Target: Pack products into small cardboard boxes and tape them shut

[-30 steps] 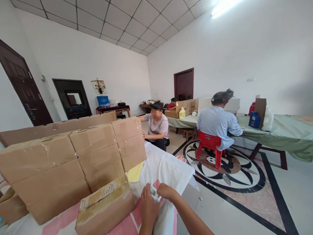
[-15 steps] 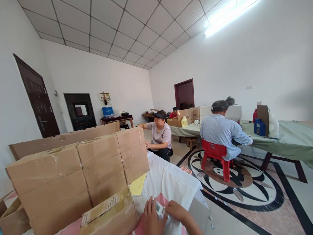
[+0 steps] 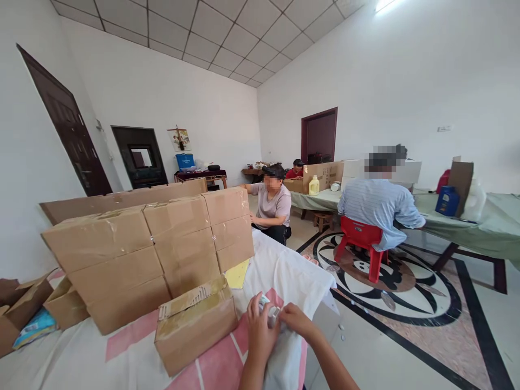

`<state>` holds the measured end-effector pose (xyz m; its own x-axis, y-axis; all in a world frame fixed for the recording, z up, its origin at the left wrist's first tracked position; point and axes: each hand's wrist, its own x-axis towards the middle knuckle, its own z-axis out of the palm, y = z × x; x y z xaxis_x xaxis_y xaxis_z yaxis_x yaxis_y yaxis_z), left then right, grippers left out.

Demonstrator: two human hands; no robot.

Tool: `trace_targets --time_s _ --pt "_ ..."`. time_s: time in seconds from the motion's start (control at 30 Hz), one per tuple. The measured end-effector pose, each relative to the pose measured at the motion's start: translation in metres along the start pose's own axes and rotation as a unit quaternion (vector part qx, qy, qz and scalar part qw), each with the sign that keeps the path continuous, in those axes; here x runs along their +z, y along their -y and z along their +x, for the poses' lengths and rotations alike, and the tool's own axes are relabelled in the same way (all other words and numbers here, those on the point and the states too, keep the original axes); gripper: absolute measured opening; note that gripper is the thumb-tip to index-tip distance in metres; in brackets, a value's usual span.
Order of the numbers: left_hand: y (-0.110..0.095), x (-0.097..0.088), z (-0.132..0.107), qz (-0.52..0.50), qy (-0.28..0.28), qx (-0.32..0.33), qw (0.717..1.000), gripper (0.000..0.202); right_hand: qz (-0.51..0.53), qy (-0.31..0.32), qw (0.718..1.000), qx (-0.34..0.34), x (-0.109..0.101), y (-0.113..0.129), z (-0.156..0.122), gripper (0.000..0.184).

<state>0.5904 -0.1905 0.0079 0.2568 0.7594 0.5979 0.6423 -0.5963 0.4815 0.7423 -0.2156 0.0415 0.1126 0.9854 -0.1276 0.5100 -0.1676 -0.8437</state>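
Near the front edge of the cloth-covered table [image 3: 280, 265], my left hand [image 3: 260, 327] is closed around a small white object [image 3: 273, 312], which has a greyish face. Its exact kind is too small to make out, and my fingers cover part of it. My right hand [image 3: 298, 320] pinches the right end of the same object. Left of my hands an open cardboard box [image 3: 197, 330] rests on the cloth, its inside mostly hidden by the front wall. A yellow sheet [image 3: 238, 274] lies beyond it.
Stacked cardboard boxes [image 3: 154, 249] form a wall across the table. At far left is a blue packet [image 3: 36, 327] among open boxes. One person [image 3: 273, 203] crouches behind the stack; another [image 3: 376, 208] sits on a red chair [image 3: 361, 233] by a green-covered table [image 3: 450, 225].
My view has tipped downward and shifted left, showing more of the table. The white object has turned in my hands, and its grey face shows less. Both hands still hold it.
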Motion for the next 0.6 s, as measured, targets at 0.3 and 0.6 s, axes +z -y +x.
trace_targets --time_s 0.3,0.6 --pt "-0.001 -0.002 0.001 -0.040 0.001 -0.008 0.999 0.024 -0.014 -0.034 0.998 -0.041 0.004 -0.018 0.008 0.028" --pt "-0.010 -0.010 -0.007 -0.043 0.019 -0.031 0.998 0.021 0.016 0.042 0.996 -0.073 -0.009 -0.020 0.008 0.046"
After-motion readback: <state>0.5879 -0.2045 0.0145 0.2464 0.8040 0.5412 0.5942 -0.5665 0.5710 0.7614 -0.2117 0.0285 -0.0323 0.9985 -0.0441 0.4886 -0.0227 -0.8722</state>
